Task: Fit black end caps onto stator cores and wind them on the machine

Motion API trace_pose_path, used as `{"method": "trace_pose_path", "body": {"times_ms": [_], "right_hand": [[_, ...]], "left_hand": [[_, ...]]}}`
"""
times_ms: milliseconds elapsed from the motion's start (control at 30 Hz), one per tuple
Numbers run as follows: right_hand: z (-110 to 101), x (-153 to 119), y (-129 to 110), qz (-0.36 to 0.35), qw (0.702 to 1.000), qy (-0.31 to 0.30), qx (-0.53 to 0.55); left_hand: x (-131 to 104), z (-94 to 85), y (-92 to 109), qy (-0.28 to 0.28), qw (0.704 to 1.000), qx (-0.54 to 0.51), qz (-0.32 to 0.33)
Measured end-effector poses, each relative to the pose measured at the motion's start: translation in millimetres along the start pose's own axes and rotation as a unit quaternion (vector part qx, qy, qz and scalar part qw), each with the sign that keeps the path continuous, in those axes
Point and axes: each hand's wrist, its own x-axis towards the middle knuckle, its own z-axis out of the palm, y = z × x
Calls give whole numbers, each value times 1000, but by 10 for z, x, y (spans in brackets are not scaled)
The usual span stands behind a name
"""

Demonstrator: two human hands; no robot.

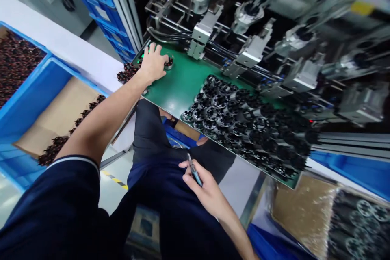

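My left hand (153, 64) reaches over the left end of a green work surface (173, 85), palm down with its fingers spread. Under and beside it are small dark parts with reddish-copper bits (126, 74). Next to my thumb stands a short ring-shaped part (169, 63) with a metallic side; whether the thumb touches it is unclear. In front of my lap, my right hand (204, 185) is closed around small pliers (194, 171) with a pointed metal tip and bluish handles. The tip points up and away from me, touching nothing.
Many black and silver ring-shaped parts (243, 118) crowd the surface's right side. Behind it runs a machine with metal clamps (202, 34). Blue bins (51, 77) holding copper-dark parts stand at left. At lower right, a cardboard-lined box (301, 203) holds cylindrical parts.
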Motion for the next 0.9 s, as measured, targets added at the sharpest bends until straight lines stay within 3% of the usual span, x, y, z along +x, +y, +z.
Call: {"method": "trace_pose_path", "body": {"times_ms": [133, 233, 300, 400, 500, 600, 733, 833, 900], "right_hand": [[34, -174, 318, 36, 996, 66, 48], [74, -219, 494, 55, 987, 106, 108], [85, -200, 518, 51, 981, 120, 142], [47, -115, 396, 0, 976, 168, 140], [-43, 14, 154, -91, 960, 237, 119], [-111, 155, -109, -205, 928, 289, 119], [-102, 262, -363, -277, 896, 326, 118], [-70, 252, -418, -253, 895, 344, 127], [-47, 222, -405, -233, 900, 339, 147]], "left_hand": [[191, 140, -105, -16, 999, 9, 35], [59, 154, -60, -2, 996, -41, 79], [-238, 153, 128, 5, 991, -75, 107], [-938, 119, 595, 24, 963, -192, 186], [-1648, 61, 1079, 55, 917, -322, 231], [-2109, 37, 1395, 38, 869, -435, 235], [-2400, -20, 1483, -27, 841, -514, 167], [-2518, -133, 1423, -82, 838, -524, 126], [-2558, -188, 1390, -90, 850, -502, 131]]}}
